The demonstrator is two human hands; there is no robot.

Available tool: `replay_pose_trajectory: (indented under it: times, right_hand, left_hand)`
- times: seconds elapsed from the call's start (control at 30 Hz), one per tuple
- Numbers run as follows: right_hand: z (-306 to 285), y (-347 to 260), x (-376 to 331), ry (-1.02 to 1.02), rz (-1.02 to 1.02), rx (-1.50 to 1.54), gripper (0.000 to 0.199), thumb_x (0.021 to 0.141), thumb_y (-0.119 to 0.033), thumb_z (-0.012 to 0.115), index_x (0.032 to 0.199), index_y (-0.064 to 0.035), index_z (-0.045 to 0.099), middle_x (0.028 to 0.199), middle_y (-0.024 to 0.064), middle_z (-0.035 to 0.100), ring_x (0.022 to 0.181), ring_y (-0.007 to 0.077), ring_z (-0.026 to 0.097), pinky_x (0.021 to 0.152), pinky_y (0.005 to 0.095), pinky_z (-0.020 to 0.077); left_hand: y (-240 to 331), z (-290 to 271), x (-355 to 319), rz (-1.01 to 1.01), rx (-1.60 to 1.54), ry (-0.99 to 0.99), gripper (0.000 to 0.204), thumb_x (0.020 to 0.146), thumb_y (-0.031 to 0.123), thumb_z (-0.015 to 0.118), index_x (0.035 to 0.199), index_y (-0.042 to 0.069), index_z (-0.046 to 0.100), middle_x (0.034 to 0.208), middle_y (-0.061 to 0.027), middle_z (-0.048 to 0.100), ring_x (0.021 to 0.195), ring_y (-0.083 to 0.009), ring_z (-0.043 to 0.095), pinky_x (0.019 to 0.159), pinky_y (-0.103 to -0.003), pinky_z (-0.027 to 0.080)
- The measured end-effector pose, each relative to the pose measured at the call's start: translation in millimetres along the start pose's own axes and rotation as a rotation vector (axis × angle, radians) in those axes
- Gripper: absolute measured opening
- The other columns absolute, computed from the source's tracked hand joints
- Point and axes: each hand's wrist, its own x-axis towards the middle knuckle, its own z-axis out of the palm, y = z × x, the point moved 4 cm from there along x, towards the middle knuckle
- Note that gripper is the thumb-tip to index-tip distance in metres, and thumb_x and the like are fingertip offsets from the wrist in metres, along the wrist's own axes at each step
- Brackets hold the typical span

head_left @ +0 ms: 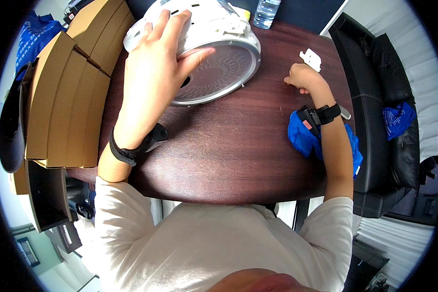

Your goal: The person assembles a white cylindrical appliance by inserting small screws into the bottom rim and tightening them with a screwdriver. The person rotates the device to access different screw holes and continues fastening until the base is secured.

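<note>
My left hand (155,73) is spread over a white rounded appliance (211,22) at the far side of the table. Its thumb reaches across the rim and its fingers lie on the white housing, gripping it. The appliance is tipped so that a round grey, metal-rimmed face (224,65) points toward me. Further right, my right hand (304,78) is closed low over the table, fingertips bent together; anything in them is hidden or too small to name. Just beyond it lies a small white plastic part (311,59).
Brown cardboard boxes (58,102) line the table's left side. A clear water bottle (266,13) stands at the back. Blue cloth (304,138) and a grey-handled object (345,113) lie by my right forearm. A black sofa (370,107) is to the right.
</note>
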Motion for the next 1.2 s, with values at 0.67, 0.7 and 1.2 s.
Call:
replay_pose_trajectory:
  times: [0.67, 0.7, 1.2]
  right_hand:
    - [-63, -122, -154, 0.934, -1.128, 0.656, 0.010, 0.084, -0.007, 0.066, 0.094, -0.0039, 0.064, 0.076, 0.0137, 0.064, 0.060, 0.0231, 0.063, 0.055, 0.0309, 0.0493]
    - [-62, -123, -152, 1.000, -1.145, 0.643, 0.012, 0.084, -0.007, 0.067, 0.095, -0.0042, 0.064, 0.078, 0.0142, 0.065, 0.061, 0.0258, 0.064, 0.056, 0.0322, 0.0503]
    - [-47, -119, -131, 1.220, -1.075, 0.584, 0.015, 0.081, -0.007, 0.071, 0.093, -0.0065, 0.064, 0.078, 0.0087, 0.065, 0.062, 0.0243, 0.065, 0.054, 0.0311, 0.0499]
  left_hand:
    - [2, -2, 2, 0.010, -0.010, -0.006, 0.061, 0.074, 0.043, 0.076, 0.119, 0.005, 0.057, 0.113, -0.0175, 0.060, 0.093, -0.0360, 0.063, 0.074, -0.042, 0.055]
    - [1, -2, 2, 0.011, -0.001, -0.010, 0.062, 0.074, 0.043, 0.076, 0.119, 0.005, 0.057, 0.113, -0.0176, 0.060, 0.093, -0.0361, 0.063, 0.074, -0.041, 0.055]
    - [7, -4, 5, -0.081, -0.046, -0.083, 0.062, 0.076, 0.043, 0.076, 0.125, 0.010, 0.057, 0.128, -0.0216, 0.057, 0.102, -0.0387, 0.064, 0.082, -0.042, 0.055]
